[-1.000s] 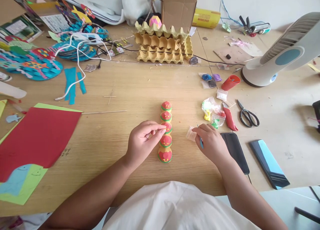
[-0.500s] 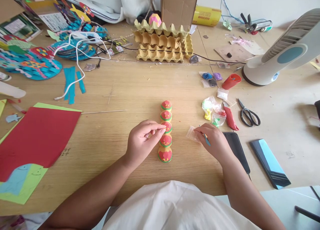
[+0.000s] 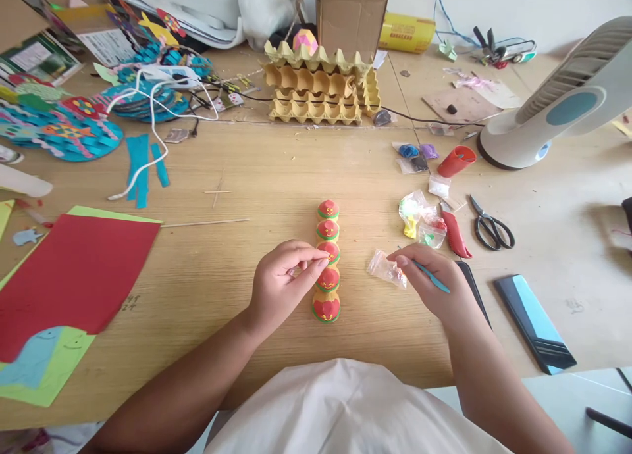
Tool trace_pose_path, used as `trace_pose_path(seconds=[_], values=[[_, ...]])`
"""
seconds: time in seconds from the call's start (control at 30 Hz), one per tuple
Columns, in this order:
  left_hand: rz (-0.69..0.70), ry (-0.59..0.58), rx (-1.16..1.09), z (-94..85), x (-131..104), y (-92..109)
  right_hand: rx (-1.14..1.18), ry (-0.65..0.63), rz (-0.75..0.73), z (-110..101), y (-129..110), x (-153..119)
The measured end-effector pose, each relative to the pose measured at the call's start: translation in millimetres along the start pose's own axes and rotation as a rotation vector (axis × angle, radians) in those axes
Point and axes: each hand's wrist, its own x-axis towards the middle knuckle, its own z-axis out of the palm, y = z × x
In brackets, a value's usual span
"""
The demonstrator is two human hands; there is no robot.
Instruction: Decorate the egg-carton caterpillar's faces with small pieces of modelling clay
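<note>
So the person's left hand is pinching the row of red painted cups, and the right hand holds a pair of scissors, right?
Not quite. The head view shows the right hand holding a thin blue stick, beside a small clear bag; the scissors lie untouched on the table. The left hand is indeed at the row of red painted cups.

On the wooden table (image 3: 276,171) a row of five painted red domes (image 3: 327,262) runs near to far; the left hand (image 3: 284,284) pinches at the middle dome; the right hand (image 3: 434,284) holds a teal tool (image 3: 432,277) beside a small clear bag (image 3: 386,268); scissors (image 3: 488,227) lie further right.
</note>
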Motion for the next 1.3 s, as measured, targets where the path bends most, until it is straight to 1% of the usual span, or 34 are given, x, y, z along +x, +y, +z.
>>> trace_pose_path(seconds=[0.07,0.13,0.23,0.3,0.37,0.47,0.63,0.77,1.0,1.3], values=[[0.058,-0.020,0.025,-0.7,-1,2,0.218,-0.082,0.031,9,-17,-2],[0.132,-0.041,0.057,-1.6,-3,3,0.435,-0.133,0.078,26,-30,-2],[0.237,-0.056,0.107,-2.8,-4,6,0.680,-0.244,0.182,54,-39,1],[0.287,-0.059,0.140,-3.2,-3,6,0.829,-0.302,0.259,68,-41,4],[0.314,-0.067,0.161,-3.0,-2,6,0.942,-0.298,0.301,76,-41,5],[0.324,-0.094,0.151,-1.8,0,5,1.031,-0.261,0.321,77,-40,7],[0.307,-0.120,0.121,0.5,0,2,1.068,-0.255,0.281,75,-33,9],[0.292,-0.131,0.132,0.1,1,3,0.981,-0.252,0.231,75,-29,10],[0.351,-0.110,0.190,-1.1,1,5,0.832,-0.258,0.156,72,-31,10],[0.394,-0.105,0.268,-2.1,0,6,0.773,-0.252,0.135,71,-31,9]])
